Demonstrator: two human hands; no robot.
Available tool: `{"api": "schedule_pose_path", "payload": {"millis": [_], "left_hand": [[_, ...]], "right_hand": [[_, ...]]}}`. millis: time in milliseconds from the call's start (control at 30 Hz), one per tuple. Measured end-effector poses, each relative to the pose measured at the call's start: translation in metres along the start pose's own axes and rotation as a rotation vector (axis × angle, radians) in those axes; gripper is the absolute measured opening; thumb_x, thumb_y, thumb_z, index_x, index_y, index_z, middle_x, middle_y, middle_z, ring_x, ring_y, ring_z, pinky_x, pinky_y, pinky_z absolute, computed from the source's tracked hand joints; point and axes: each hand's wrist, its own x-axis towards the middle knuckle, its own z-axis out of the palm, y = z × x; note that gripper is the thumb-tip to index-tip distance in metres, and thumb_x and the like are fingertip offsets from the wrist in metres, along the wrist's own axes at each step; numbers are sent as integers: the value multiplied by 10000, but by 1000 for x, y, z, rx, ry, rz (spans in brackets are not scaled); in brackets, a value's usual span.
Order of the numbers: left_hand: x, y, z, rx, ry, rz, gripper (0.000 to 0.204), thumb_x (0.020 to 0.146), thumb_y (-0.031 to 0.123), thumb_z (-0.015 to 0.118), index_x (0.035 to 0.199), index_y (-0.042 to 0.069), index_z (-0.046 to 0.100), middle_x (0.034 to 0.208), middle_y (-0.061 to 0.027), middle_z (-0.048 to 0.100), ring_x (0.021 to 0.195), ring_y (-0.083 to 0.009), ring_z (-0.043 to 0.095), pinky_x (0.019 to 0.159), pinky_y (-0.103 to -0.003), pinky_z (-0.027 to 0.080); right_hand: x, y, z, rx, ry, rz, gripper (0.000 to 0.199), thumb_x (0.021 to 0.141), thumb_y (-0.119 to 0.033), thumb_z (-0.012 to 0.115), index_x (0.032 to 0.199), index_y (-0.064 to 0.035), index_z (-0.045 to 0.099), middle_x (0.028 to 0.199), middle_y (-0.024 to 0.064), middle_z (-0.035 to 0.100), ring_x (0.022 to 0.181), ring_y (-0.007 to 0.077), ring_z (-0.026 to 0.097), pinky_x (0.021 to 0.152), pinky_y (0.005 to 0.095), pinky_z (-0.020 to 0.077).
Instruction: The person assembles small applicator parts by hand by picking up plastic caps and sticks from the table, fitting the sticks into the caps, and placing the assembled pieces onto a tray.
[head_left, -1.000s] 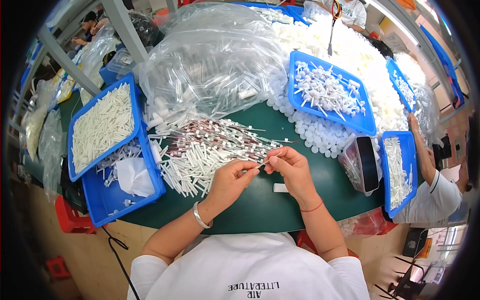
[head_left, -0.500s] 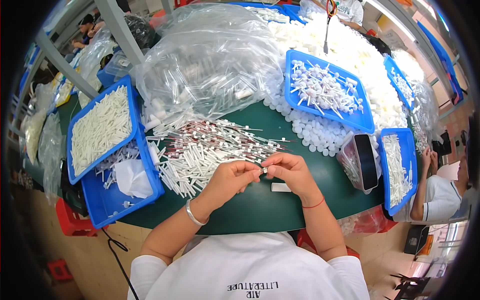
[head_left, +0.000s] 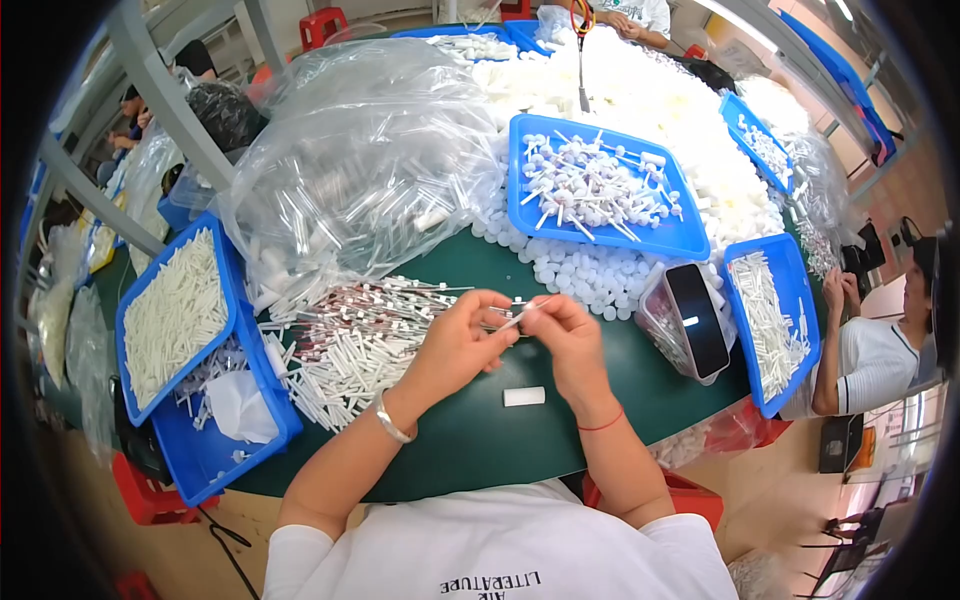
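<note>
Along my bench's (head_left: pixel 470 440) left edge sits a blue tray (head_left: pixel 178 318) packed with white tubes, and below it a second blue tray (head_left: pixel 215 440) holding crumpled white paper and a few loose pieces. A big clear bag (head_left: pixel 365 165) of parts bulges over the far left of the bench. Beyond it, toward the far edge, another blue tray (head_left: pixel 600 190) carries capped white sticks, resting on a heap of white caps (head_left: pixel 640 95). Near the right edge a phone (head_left: pixel 697 320) leans in a clear tub, just beside a blue tray (head_left: pixel 770 325) of white tubes. A co-worker (head_left: pixel 880 345) sits past the right edge.
</note>
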Motion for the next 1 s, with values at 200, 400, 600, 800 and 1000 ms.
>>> {"api": "schedule_pose_path", "payload": {"millis": [200, 400, 600, 800, 1000], "left_hand": [[78, -29, 20, 922, 118, 623, 218, 804, 87, 648, 1021, 70, 646, 900, -100, 583, 781, -255, 610, 677, -360, 495], [103, -46, 27, 1066, 118, 592, 188, 817, 82, 628, 1002, 89, 665, 885, -111, 568, 870, -305, 591, 733, -390, 497], [72, -31, 13, 432, 91, 313, 190, 883, 119, 609, 1052, 38, 641, 947, -112, 625, 827, -215, 648, 713, -311, 532], [18, -17, -4, -472, 84, -85, 331, 938, 128, 575, 1221, -39, 534, 1036, -118, 652, 863, -165, 659, 787, -267, 552], [-5, -23, -23, -612, 89, -45, 316, 935, 116, 581, 1226, -7, 565, 1038, -117, 653, 906, -163, 656, 844, -287, 546]], "right_hand": [[10, -30, -18, 91, 145, -67, 128, 949, -128, 540, 962, -8, 499, 917, 150, 663, 841, 232, 685, 590, 261, 541], [13, -22, -18, -4, 212, -99, 168, 923, -152, 600, 1005, -6, 594, 808, 60, 637, 638, 96, 570, 554, 209, 441], [13, -19, -13, -116, 190, -70, 186, 888, -150, 652, 999, -1, 654, 802, -2, 621, 620, 43, 500, 543, 189, 397], [0, -14, 1, -241, 56, -40, 163, 861, -133, 679, 957, -1, 679, 788, -20, 630, 647, 21, 497, 552, 175, 381], [-6, -5, 10, -337, -40, -71, 126, 852, -83, 676, 938, 9, 677, 788, -25, 625, 664, 18, 490, 573, 172, 367]]}}
